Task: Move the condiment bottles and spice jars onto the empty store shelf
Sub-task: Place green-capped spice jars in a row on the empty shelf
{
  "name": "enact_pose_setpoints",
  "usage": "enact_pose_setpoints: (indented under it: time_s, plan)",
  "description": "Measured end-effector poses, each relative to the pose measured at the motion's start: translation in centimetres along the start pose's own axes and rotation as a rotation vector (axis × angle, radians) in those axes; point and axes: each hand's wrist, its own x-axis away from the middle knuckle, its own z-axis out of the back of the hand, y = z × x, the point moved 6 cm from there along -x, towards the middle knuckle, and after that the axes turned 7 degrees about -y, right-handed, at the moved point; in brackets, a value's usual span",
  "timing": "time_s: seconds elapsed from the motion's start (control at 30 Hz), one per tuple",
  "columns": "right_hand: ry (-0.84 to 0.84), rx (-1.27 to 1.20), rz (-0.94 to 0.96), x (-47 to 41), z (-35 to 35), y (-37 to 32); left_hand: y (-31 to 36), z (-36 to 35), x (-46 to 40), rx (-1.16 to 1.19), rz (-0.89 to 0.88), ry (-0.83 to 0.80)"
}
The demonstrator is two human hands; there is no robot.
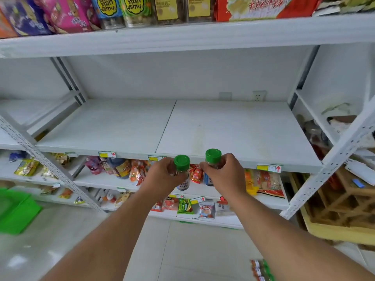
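My left hand (pixel 162 175) grips a small spice jar (pixel 182 169) with a green cap and a dark label. My right hand (pixel 223 175) grips a second green-capped spice jar (pixel 212 159), held slightly higher. Both jars are upright in the air just in front of the front edge of the white middle shelf (pixel 223 130), which has nothing standing on it. The jars' lower parts are partly hidden by my fingers.
The shelf above (pixel 182 35) carries snack bags and jars. Lower shelves (pixel 113 181) hold packets and bottles. Perforated white uprights (pixel 332 165) frame the bay. A green basket (pixel 14 211) sits on the floor at left, wooden crates (pixel 345 203) at right, packets (pixel 261 268) near my right forearm.
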Motion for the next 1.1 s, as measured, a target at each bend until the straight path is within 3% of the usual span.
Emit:
enact_pose_setpoints:
  time_s: [0.2, 0.53, 1.1]
  plan:
    - [-0.008, 0.021, -0.039, -5.1, -2.3, 1.0, -1.6, 0.4, -6.2, 0.022, 0.029, -0.037]
    - [0.047, 0.030, -0.099, -13.3, -7.5, 1.1, -5.2, 1.0, -17.9, 0.059, -0.064, -0.108]
    - [0.161, 0.079, -0.069, -21.4, -12.6, 2.0, -9.4, -0.3, -27.6, 0.151, 0.008, -0.150]
